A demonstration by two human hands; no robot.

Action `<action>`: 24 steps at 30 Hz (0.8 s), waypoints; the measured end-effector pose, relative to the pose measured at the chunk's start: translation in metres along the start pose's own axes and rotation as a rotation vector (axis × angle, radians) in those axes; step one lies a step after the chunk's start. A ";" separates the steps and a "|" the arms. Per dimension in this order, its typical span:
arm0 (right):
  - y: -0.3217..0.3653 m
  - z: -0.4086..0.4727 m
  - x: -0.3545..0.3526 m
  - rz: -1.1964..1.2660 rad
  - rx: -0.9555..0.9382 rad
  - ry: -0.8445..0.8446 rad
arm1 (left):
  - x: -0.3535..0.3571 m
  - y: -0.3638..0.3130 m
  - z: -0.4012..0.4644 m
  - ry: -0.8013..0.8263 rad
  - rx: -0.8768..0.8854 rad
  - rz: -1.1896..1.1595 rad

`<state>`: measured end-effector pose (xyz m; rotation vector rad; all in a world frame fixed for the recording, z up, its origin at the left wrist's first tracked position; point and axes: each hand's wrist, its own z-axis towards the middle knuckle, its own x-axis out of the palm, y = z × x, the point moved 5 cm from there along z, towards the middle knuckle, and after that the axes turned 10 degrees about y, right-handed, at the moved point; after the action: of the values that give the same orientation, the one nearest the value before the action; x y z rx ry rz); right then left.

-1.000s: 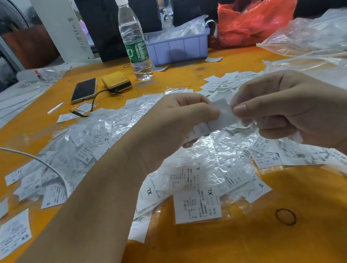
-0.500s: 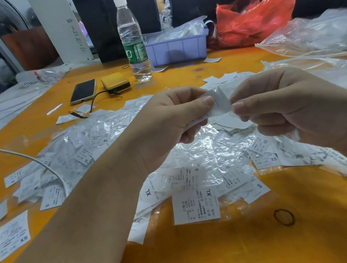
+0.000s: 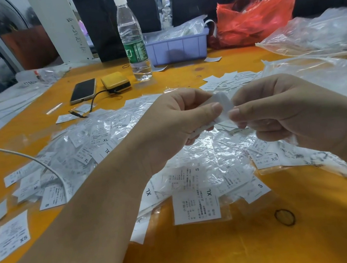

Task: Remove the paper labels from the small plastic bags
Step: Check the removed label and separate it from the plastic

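Both my hands are raised over the orange table (image 3: 208,255), pinching one small plastic bag with a white paper label (image 3: 223,104) between them. My left hand (image 3: 180,121) grips its left side with thumb on top. My right hand (image 3: 277,112) pinches its right edge with thumb and forefinger. Whether the label is out of the bag is hidden by my fingers. Below the hands lies a wide pile of small clear bags with size labels (image 3: 196,177), marked S, XL, XS. Loose white labels (image 3: 225,80) lie in a heap behind my hands.
A water bottle (image 3: 133,41), a purple bin (image 3: 178,47), a red plastic bag (image 3: 256,15) and large clear bags (image 3: 319,35) stand at the back. A phone (image 3: 83,90) and yellow power bank (image 3: 115,82) lie left of centre. A white cable (image 3: 22,156) crosses the left; a rubber band (image 3: 284,217) lies near.
Both hands have lifted the bag slightly and drawn closer together. The label now bends upward between the fingertips instead of hanging down toward the pile.
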<state>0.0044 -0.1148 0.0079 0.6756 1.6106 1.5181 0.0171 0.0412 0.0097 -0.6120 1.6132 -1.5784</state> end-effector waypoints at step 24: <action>-0.002 0.000 -0.012 0.062 -0.036 -0.077 | -0.010 -0.001 -0.002 0.066 -0.063 0.097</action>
<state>0.0110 -0.1246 0.0079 0.7612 1.5139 1.5430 0.0211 0.0495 0.0128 -0.5115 1.7208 -1.4964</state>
